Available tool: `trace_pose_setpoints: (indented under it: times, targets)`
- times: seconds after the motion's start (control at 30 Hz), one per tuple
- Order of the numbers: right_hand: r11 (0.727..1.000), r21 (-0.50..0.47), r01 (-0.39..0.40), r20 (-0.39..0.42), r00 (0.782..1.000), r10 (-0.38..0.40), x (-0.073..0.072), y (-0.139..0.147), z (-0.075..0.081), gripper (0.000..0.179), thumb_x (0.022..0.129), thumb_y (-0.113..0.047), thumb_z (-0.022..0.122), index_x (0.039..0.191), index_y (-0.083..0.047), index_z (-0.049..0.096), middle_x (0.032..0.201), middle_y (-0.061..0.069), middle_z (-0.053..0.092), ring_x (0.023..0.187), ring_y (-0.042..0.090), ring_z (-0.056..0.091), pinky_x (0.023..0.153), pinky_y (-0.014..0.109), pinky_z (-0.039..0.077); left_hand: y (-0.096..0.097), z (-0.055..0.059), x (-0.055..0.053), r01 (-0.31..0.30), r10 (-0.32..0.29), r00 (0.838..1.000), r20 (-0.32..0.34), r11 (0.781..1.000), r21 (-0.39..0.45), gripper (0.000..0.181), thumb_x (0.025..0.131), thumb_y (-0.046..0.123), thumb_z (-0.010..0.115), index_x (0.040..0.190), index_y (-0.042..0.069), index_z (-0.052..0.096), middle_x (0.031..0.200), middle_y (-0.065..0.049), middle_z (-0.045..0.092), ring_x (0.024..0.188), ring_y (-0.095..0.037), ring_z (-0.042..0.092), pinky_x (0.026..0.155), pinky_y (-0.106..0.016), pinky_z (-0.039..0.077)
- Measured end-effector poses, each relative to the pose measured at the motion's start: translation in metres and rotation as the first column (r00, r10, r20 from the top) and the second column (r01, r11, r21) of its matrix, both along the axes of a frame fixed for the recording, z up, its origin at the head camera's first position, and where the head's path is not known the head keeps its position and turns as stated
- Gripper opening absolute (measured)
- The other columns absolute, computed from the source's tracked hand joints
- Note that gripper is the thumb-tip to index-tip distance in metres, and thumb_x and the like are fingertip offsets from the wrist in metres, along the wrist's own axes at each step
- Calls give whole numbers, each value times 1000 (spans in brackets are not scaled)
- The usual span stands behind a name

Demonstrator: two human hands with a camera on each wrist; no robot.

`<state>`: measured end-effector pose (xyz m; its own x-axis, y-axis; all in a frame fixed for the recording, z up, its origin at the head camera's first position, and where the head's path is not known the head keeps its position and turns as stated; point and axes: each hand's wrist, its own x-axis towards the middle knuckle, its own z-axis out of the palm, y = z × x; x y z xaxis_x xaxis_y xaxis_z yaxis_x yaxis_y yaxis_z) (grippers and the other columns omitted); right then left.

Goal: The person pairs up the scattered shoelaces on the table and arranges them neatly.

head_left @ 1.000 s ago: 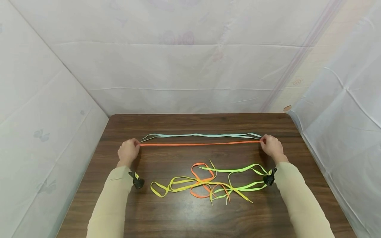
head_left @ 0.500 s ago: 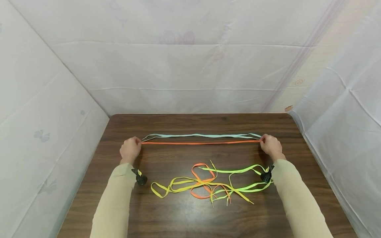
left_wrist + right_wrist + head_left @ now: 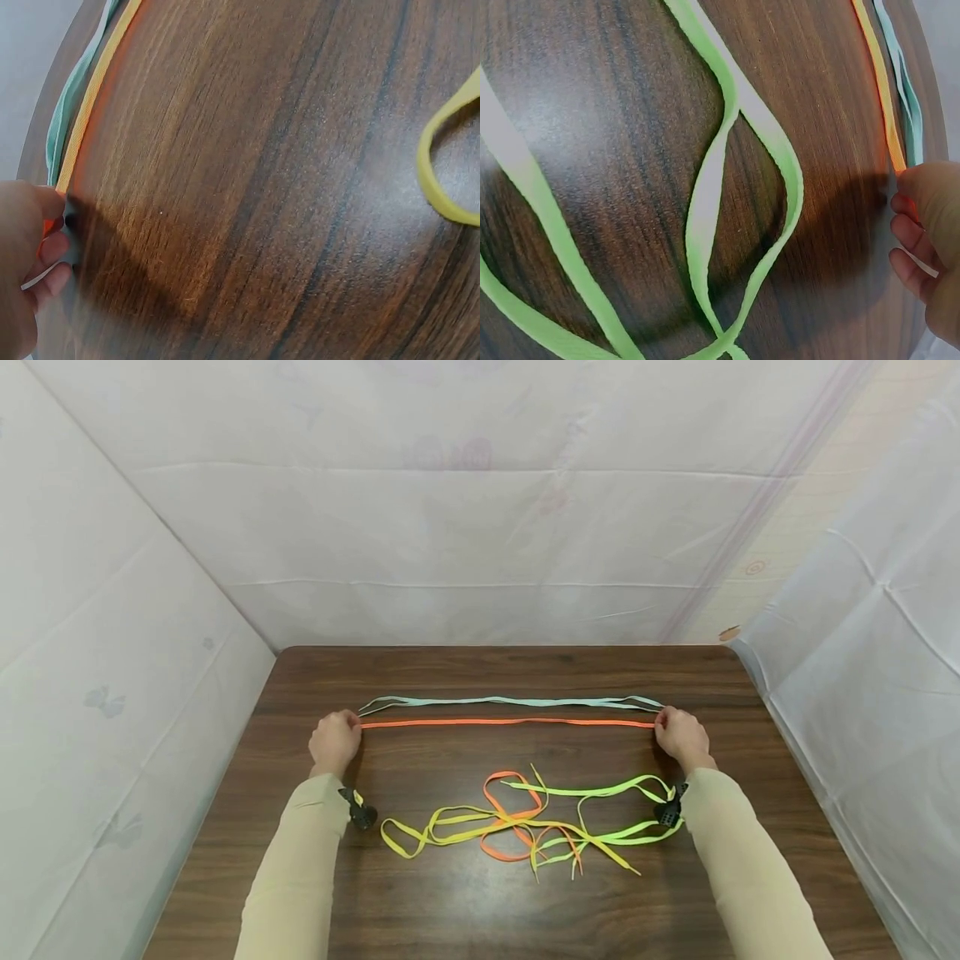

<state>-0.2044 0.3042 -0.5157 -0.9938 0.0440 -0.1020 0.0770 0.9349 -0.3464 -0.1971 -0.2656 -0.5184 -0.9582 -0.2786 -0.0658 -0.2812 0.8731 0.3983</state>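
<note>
- Your left hand (image 3: 335, 741) pinches the left end of the orange shoelace (image 3: 510, 722), and your right hand (image 3: 682, 735) pinches its right end; neither has let go.
- Since half a second ago, both hands have dipped slightly toward you, and the shoelace has gone from slightly slanted to nearly level.
- It now spans the far half of the surface (image 3: 450, 910), just on your side of the pale blue shoelace (image 3: 510, 701), with a slim gap along the middle.
- In effect, the two seem close to parallel; whether the orange one fully touches down, you cannot tell from these views.
- Nearer you, the yellow shoelace (image 3: 425, 157), lime-green shoelace (image 3: 705, 206) and second orange shoelace (image 3: 507, 773) remain loosely tangled, so that part looks untouched.
</note>
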Motion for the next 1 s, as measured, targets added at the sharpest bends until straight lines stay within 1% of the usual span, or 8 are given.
trace_pose_setpoints:
  times: [0.17, 0.23, 0.37, 0.5, 0.63, 0.73, 0.87, 1.0]
  targets:
    - [1000, 24, -4, -20, 1000, 4, 1, -2, -2, 15, 88, -11, 50, 93, 2, 55, 89, 21, 54, 78, 35, 54, 65, 48, 44, 2, -1, 2, 2, -2, 1000, -12, 1000, -16, 14, 87, 13, 56, 95, 5, 65, 96, -17, 62, 82, -36, 60, 62, -48, 45]
    - [999, 32, -6, -22, 1000, 7, 2, -3, -3, 15, 88, -11, 49, 92, 1, 56, 90, 21, 53, 79, 36, 54, 66, 48, 44, 2, -2, 2, 3, -4, 1000, -27, 999, -33, 14, 86, 12, 56, 94, 5, 66, 96, -17, 61, 85, -37, 59, 65, -48, 45]
    - [999, 36, -3, -28, 1000, 4, 3, -6, -5, 13, 89, -12, 50, 92, -1, 55, 94, 22, 51, 84, 38, 51, 66, 49, 44, 2, -4, 3, 10, -16, 996, -87, 997, -73, 14, 83, 10, 58, 92, 5, 67, 98, -19, 59, 91, -39, 55, 72, -50, 43]
    - [999, 32, 2, -29, 1000, -1, 5, -7, -6, 12, 89, -13, 51, 94, -1, 53, 98, 23, 48, 89, 41, 48, 68, 52, 42, -1, -6, 6, 15, -28, 989, -143, 996, -93, 17, 82, 11, 60, 96, 3, 67, 100, -20, 59, 95, -41, 52, 79, -53, 39]
    - [999, 30, -13, -19, 1000, 13, 6, -4, -6, 17, 90, -14, 51, 100, -1, 52, 103, 24, 47, 93, 42, 47, 71, 54, 42, -4, -4, 10, 23, -38, 987, -153, 995, -96, 22, 82, 12, 62, 102, 1, 66, 103, -22, 58, 95, -42, 52, 79, -54, 39]
    - [999, 26, -27, -5, 1000, 27, 7, -1, -5, 22, 90, -15, 52, 106, 0, 52, 106, 25, 47, 97, 43, 46, 75, 56, 41, -7, -2, 12, 31, -44, 986, -159, 996, -86, 23, 82, 12, 62, 102, 2, 66, 105, -22, 58, 96, -43, 53, 79, -54, 40]
    - [999, 17, -46, 17, 999, 46, 9, 3, -4, 28, 90, -18, 51, 112, -1, 51, 111, 26, 46, 100, 44, 46, 77, 58, 41, -9, 3, 14, 53, -68, 983, -172, 995, -88, 23, 82, 13, 62, 102, 3, 66, 109, -23, 57, 98, -43, 53, 79, -54, 41]
    - [997, 8, -71, 7, 997, 71, 11, 4, -1, 32, 91, -19, 50, 117, -1, 51, 114, 28, 45, 102, 46, 45, 77, 59, 40, -10, 5, 14, 98, -114, 983, -143, 989, -113, 26, 82, 15, 63, 105, 4, 65, 113, -24, 55, 101, -44, 51, 80, -55, 41]
